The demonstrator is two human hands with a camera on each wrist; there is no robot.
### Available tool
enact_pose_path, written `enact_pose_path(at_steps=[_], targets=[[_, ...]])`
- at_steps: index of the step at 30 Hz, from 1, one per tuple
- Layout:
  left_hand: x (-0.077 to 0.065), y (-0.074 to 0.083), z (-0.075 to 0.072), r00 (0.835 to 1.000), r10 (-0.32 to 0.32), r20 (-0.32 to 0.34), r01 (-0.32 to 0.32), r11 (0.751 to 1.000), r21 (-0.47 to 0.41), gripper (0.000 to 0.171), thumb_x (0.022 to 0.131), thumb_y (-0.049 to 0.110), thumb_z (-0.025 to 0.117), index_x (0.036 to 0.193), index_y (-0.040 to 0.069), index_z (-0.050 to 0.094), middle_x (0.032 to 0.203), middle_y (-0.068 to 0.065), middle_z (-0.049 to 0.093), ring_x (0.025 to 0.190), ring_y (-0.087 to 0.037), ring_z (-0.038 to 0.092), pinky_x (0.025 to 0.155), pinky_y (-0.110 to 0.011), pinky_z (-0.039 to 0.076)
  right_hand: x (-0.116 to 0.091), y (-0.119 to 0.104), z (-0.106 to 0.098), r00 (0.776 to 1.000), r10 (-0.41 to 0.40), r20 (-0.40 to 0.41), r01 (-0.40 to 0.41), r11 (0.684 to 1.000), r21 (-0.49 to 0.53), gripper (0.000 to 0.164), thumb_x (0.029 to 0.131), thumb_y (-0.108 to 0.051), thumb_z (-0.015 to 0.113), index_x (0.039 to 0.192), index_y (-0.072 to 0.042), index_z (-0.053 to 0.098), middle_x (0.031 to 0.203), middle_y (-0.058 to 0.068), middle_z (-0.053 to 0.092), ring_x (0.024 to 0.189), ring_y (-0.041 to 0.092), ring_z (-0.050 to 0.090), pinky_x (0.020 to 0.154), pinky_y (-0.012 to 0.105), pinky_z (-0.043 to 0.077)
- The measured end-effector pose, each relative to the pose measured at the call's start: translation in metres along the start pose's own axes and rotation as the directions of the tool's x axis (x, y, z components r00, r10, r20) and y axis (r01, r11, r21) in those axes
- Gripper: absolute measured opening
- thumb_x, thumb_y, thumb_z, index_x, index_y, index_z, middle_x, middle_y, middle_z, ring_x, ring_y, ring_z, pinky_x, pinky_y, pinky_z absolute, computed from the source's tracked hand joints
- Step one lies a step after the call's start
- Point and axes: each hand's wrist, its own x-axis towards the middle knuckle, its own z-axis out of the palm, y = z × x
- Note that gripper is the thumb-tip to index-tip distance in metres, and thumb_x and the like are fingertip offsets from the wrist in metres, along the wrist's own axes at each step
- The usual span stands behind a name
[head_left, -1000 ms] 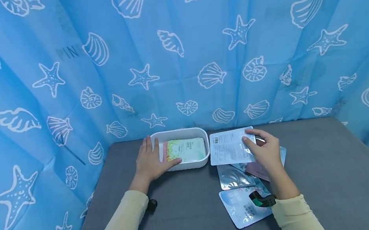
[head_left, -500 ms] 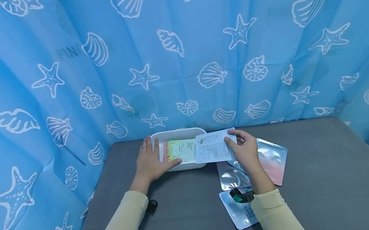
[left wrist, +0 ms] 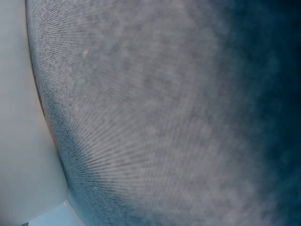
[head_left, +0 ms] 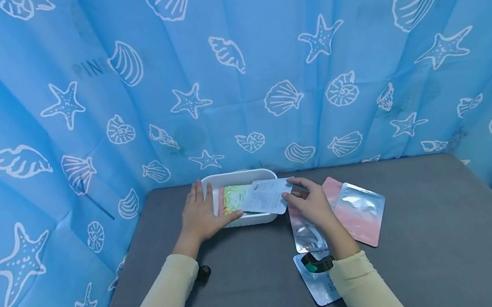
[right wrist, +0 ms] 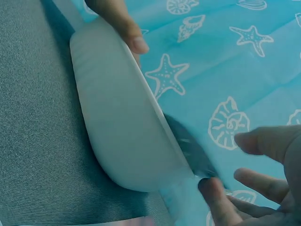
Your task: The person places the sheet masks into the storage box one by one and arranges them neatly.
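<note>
A white plastic tub (head_left: 262,219) stands at the table's back edge. My left hand (head_left: 199,211) rests on its left end, fingers straight and spread, thumb along the front rim. Inside lies a yellow-green facial mask sachet (head_left: 235,196), with a pink edge at its left. A pale blue-white printed sachet (head_left: 267,196) overlaps it and sticks out past the tub's right rim. My right hand (head_left: 310,199) is at that right edge. In the right wrist view, one finger (right wrist: 214,188) touches the sachet's edge while the thumb stands apart from it.
On the grey table (head_left: 255,279), right of the tub, lie a pink-and-silver sachet (head_left: 365,215), a silver sachet (head_left: 308,237) partly under my arm, and a blue sachet (head_left: 321,288). A blue shell-print curtain (head_left: 237,96) hangs behind. The left wrist view shows mostly blurred grey cloth.
My right hand has carried the pale sachet leftward from above the pile onto the tub, and its right end has dipped. Sachets beneath the hand have come into view. The left hand stays put.
</note>
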Motion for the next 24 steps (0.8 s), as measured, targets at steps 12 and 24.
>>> enact_pose_path(at_steps=[12,24], targets=[[-0.0031,0.0038,-0.0048,1.0,0.001,-0.005,-0.001,1.0,-0.002,0.139,0.076,0.101,0.05,0.17,0.005,0.017,0.179,-0.022,0.007,0.167,-0.041,0.004,0.134,-0.057,0.015,-0.0048,-0.0049,0.0047,0.993,0.065,0.099,-0.06,0.997,-0.052,0.068,0.105,-0.026,0.069,0.163,-0.007,0.039,0.167,0.021,0.04,0.141,0.037,0.06,0.109,0.043,0.056],[-0.0044,0.0057,-0.0049,1.0,0.0,-0.012,0.0,1.0,-0.014,0.14,0.075,0.102,0.05,0.17,0.005,0.017,0.179,-0.022,0.006,0.167,-0.04,0.003,0.134,-0.057,0.014,-0.0075,0.0,0.009,0.986,0.113,0.122,-0.089,0.978,-0.186,0.07,0.104,-0.035,0.068,0.162,-0.008,0.041,0.163,0.021,0.047,0.144,0.041,0.054,0.109,0.053,0.055]])
